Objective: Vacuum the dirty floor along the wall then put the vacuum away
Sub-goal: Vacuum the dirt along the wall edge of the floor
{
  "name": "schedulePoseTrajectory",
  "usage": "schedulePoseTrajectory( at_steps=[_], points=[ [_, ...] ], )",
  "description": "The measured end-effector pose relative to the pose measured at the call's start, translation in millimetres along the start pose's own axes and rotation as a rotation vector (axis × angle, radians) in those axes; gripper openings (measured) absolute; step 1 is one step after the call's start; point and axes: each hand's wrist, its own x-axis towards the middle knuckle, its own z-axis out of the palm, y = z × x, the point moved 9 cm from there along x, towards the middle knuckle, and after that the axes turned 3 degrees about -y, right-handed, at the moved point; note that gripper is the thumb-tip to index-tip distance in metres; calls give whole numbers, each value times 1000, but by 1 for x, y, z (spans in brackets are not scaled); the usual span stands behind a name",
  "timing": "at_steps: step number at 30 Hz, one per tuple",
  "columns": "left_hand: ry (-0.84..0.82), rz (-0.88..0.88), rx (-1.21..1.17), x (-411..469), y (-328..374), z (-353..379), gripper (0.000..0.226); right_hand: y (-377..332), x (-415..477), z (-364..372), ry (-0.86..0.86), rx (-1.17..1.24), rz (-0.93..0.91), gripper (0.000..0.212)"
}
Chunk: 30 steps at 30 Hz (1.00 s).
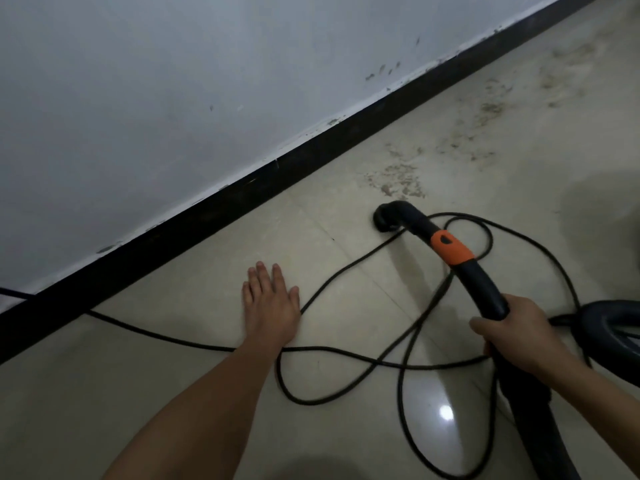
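Two grips: right grip (512, 329) wrapped round the hose (485, 285); left grip (270, 303) open flat over the floor (173, 393).
Nozzle (389, 216): beyond right grip, near dirt (398, 181).
Cut off: vacuum body (609, 327).

The floor (173, 393) is smooth, glossy tile dulled by a gritty dirt patch (401, 181), the wall (173, 98) is matt, scuffed paint above dark skirting (242, 199), and the vacuum tube (485, 289) is smooth black plastic with an orange plastic collar (452, 247) and a matt rubbery cord (346, 349).

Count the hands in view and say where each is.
2. Left hand, open, near the cord on the floor; right hand grips the hose.
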Motion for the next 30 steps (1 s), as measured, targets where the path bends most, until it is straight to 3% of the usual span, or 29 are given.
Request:
schedulePoseTrajectory(
  at_steps=[5, 10, 15, 20, 24, 30],
  points=[
    [-18, 23, 12, -20, 13, 3, 61, 2, -29, 32, -116, -57, -75, 16],
    [-45, 79, 45, -40, 12, 7, 59, -39, -7, 49, -86, -68, -112, 18],
    [-89, 85, 53, -45, 11, 6, 58, -50, -24, 76, -214, -159, -196, 21],
    [-100, 94, 60, -38, 20, -1, 57, 5, -38, 27, -55, -124, -82, 18],
    [-101, 126, 62, -34, 43, -2, 55, 41, -68, 24, -78, -200, -47, 22],
    [-121, 195, 73, -28, 68, -3, 55, 37, -31, -1, 72, -90, 52, 22]
  ],
)
